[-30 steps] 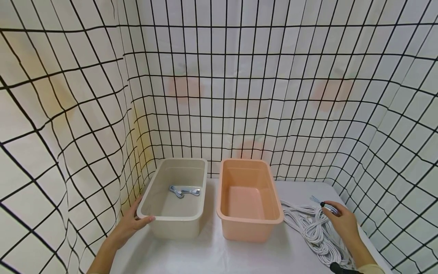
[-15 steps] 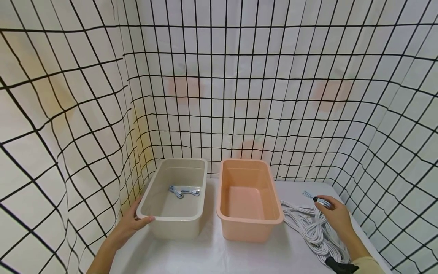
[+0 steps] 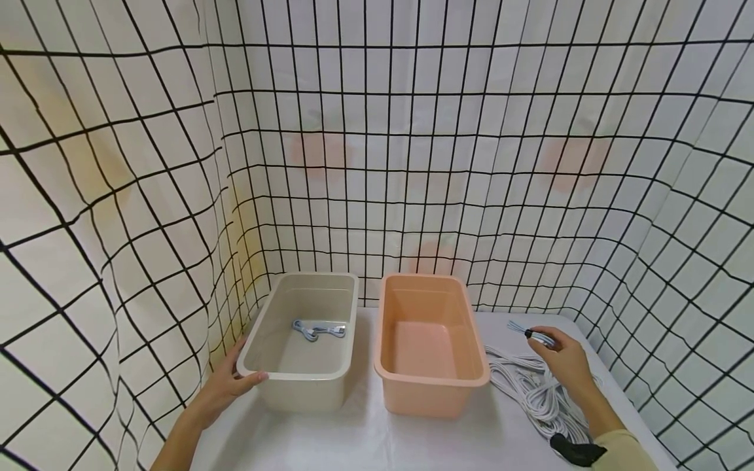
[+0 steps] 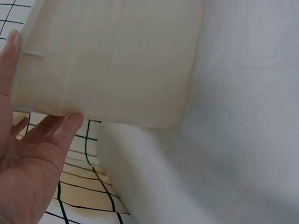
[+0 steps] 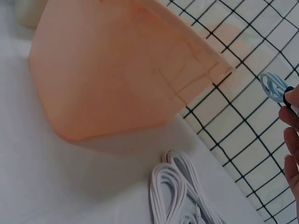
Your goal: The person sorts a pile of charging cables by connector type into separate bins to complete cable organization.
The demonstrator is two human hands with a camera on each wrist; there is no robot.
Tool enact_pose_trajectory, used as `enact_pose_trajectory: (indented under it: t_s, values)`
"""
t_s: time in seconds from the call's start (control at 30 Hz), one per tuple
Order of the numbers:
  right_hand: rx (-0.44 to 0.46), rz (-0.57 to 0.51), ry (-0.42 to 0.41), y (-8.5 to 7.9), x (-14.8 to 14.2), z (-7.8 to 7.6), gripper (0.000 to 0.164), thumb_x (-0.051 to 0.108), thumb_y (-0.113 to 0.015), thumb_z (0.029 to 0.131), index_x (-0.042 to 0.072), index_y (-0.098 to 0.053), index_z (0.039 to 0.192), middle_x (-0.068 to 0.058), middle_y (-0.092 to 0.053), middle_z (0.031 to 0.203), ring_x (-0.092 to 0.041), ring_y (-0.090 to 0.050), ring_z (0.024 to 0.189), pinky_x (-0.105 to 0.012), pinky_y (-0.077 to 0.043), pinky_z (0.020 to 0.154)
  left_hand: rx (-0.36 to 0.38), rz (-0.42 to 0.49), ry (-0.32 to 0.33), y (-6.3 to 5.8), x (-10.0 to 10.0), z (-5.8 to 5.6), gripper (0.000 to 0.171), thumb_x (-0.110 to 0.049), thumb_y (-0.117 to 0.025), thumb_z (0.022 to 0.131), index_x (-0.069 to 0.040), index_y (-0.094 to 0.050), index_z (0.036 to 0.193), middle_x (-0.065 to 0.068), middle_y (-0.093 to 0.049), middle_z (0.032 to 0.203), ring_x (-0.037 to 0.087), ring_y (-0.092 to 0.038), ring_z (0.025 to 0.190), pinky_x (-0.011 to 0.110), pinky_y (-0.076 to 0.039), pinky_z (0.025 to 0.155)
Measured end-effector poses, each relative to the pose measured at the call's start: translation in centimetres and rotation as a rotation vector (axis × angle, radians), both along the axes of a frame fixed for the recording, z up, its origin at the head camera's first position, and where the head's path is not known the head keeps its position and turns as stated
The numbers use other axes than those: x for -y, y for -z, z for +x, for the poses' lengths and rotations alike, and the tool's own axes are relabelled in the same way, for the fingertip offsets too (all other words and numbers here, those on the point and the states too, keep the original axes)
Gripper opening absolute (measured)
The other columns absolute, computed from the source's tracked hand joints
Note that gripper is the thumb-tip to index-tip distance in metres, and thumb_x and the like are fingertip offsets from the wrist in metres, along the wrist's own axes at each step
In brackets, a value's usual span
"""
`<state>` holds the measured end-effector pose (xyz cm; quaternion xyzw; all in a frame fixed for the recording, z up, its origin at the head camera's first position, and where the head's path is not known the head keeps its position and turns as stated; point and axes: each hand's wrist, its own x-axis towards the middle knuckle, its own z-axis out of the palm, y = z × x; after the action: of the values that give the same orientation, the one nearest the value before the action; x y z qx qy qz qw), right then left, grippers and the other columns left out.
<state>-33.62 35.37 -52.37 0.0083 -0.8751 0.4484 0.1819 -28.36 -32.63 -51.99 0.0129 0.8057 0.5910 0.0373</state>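
My left hand [image 3: 220, 386] grips the near left corner of a beige plastic bin [image 3: 300, 394], thumb on the rim and fingers against the outer side wall. Two small light-blue cable bundles [image 3: 305, 331] lie on that bin's floor. My right hand [image 3: 564, 360] pinches another light-blue cable bundle [image 5: 273, 86], bound by a black tie, between thumb and fingers. In the head view this bundle is raised beyond a pile of white cables [image 3: 524, 386], to the right of a peach plastic bin [image 3: 430, 396]. Part of the held bundle is hidden by the fingers.
The two bins stand side by side with a narrow gap, on a white-covered table [image 3: 365, 445]. Nothing shows inside the peach bin. Black wire grid [image 3: 412, 196] encloses the left, back and right. A black wrist device [image 3: 576, 451] sits on my right sleeve.
My right hand has moved left and slightly up with the light-blue cable bundle, towards the peach bin. The left hand stays at the corner of the beige bin.
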Motion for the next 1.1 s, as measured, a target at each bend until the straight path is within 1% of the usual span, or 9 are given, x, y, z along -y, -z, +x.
enact_pose_trajectory:
  t_s: [0.13, 0.23, 0.37, 0.5, 0.6, 0.77, 0.93, 1.0, 1.1]
  values:
    - [-0.007, 0.000, -0.041, -0.8, 1.5, -0.3, 0.039, 0.029, -0.070, 0.102, 0.005, -0.065, 0.132, -0.016, -0.065, 0.115, -0.002, -0.056, 0.075, -0.025, -0.047, 0.058, 0.005, -0.011, -0.003, -0.1, 0.2, 0.2, 0.103, -0.019, -0.080, 0.093, -0.015, -0.008, 0.167, 0.029, -0.031, 0.156, 0.045, -0.046, 0.129, 0.044, -0.052, 0.093]
    - [-0.011, 0.015, -0.073, -1.2, 2.7, -0.7, 0.041, 0.031, -0.069, 0.102, 0.004, -0.065, 0.133, -0.019, -0.064, 0.128, -0.001, -0.060, 0.096, -0.024, -0.051, 0.070, -0.003, -0.015, -0.006, -0.1, 0.4, 0.3, 0.103, -0.018, -0.079, 0.093, -0.014, -0.008, 0.167, 0.029, -0.030, 0.156, 0.048, -0.045, 0.131, 0.046, -0.052, 0.094]
    - [-0.021, 0.020, -0.091, -1.6, 3.9, -1.6, 0.039, 0.028, -0.070, 0.102, 0.004, -0.065, 0.132, -0.021, -0.062, 0.132, -0.015, -0.062, 0.100, -0.024, -0.052, 0.068, -0.027, -0.003, 0.012, 0.0, 0.4, 0.2, 0.101, -0.017, -0.078, 0.094, -0.014, -0.008, 0.167, 0.030, -0.029, 0.156, 0.050, -0.044, 0.132, 0.047, -0.051, 0.095]
    - [-0.033, 0.030, -0.115, -1.8, 4.8, -2.2, 0.036, 0.021, -0.071, 0.101, 0.001, -0.065, 0.131, -0.022, -0.062, 0.130, -0.030, -0.063, 0.101, -0.026, -0.051, 0.065, -0.035, 0.009, 0.020, 0.3, 0.2, 0.0, 0.101, -0.016, -0.078, 0.094, -0.015, -0.009, 0.167, 0.029, -0.031, 0.155, 0.049, -0.046, 0.131, 0.047, -0.052, 0.094]
    - [-0.041, 0.038, -0.137, -2.0, 5.6, -2.6, 0.036, 0.020, -0.072, 0.100, 0.001, -0.066, 0.131, -0.022, -0.063, 0.130, -0.036, -0.064, 0.103, -0.028, -0.052, 0.066, -0.032, 0.013, 0.016, 0.4, 0.1, -0.1, 0.100, -0.016, -0.078, 0.093, -0.016, -0.010, 0.167, 0.029, -0.032, 0.155, 0.046, -0.047, 0.129, 0.046, -0.052, 0.093]
    - [-0.026, 0.040, -0.165, -2.1, 7.0, -3.4, 0.036, 0.021, -0.071, 0.101, 0.003, -0.066, 0.131, -0.021, -0.064, 0.130, -0.037, -0.065, 0.105, -0.030, -0.054, 0.073, -0.019, 0.009, 0.002, 0.4, 0.1, 0.1, 0.102, -0.017, -0.080, 0.093, -0.016, -0.010, 0.167, 0.029, -0.033, 0.155, 0.043, -0.048, 0.126, 0.043, -0.053, 0.090]
    - [0.006, 0.021, -0.192, -2.5, 8.8, -4.0, 0.038, 0.024, -0.071, 0.101, 0.005, -0.065, 0.134, -0.021, -0.060, 0.137, -0.039, -0.064, 0.111, -0.043, -0.057, 0.084, -0.016, 0.007, -0.001, 0.4, 0.1, 0.2, 0.102, -0.017, -0.080, 0.092, -0.016, -0.011, 0.167, 0.028, -0.033, 0.155, 0.043, -0.048, 0.128, 0.042, -0.052, 0.090]
    - [0.007, 0.013, -0.208, -2.6, 9.4, -4.3, 0.038, 0.025, -0.071, 0.101, 0.006, -0.066, 0.133, -0.020, -0.061, 0.135, -0.038, -0.065, 0.111, -0.044, -0.057, 0.085, -0.017, 0.008, 0.002, 0.3, 0.1, 0.1, 0.101, -0.017, -0.080, 0.092, -0.016, -0.012, 0.167, 0.028, -0.033, 0.155, 0.044, -0.047, 0.128, 0.042, -0.052, 0.090]
    - [-0.001, -0.021, -0.239, -2.7, 10.4, -4.9, 0.034, 0.022, -0.073, 0.099, 0.008, -0.068, 0.130, -0.017, -0.064, 0.130, -0.033, -0.066, 0.104, -0.038, -0.057, 0.078, -0.029, 0.006, 0.003, 0.3, 0.0, -0.1, 0.101, -0.017, -0.080, 0.092, -0.015, -0.012, 0.167, 0.029, -0.033, 0.155, 0.045, -0.047, 0.129, 0.043, -0.053, 0.090]
